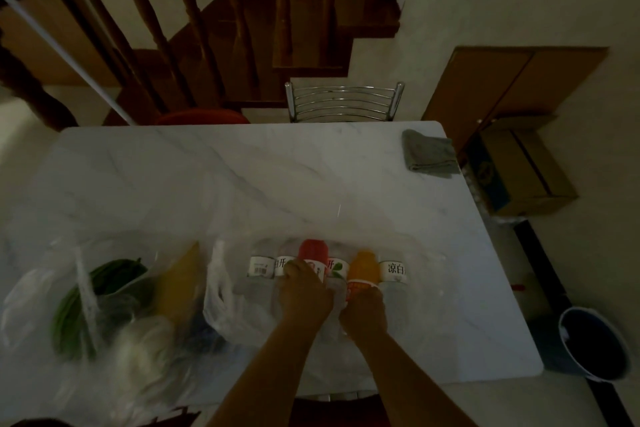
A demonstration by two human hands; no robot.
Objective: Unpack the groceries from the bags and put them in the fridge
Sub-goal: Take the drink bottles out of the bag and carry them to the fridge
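Several drink bottles lie side by side on the white marble table [242,166], on a clear plastic bag [228,305]. Among them are a red drink bottle [313,251], an orange drink bottle [363,267] and clear water bottles [393,272] with white labels. My left hand [303,295] is closed over the red bottle's lower part. My right hand [363,314] is closed around the lower end of the orange bottle. To the left, another clear bag holds green vegetables [74,308], a yellow packet [180,284] and a pale bundle [145,350].
A folded grey cloth [429,154] lies at the table's far right corner. A metal chair back [344,102] stands behind the table, with a wooden staircase beyond. On the floor to the right are a cardboard box [523,170] and a dark bucket [592,343].
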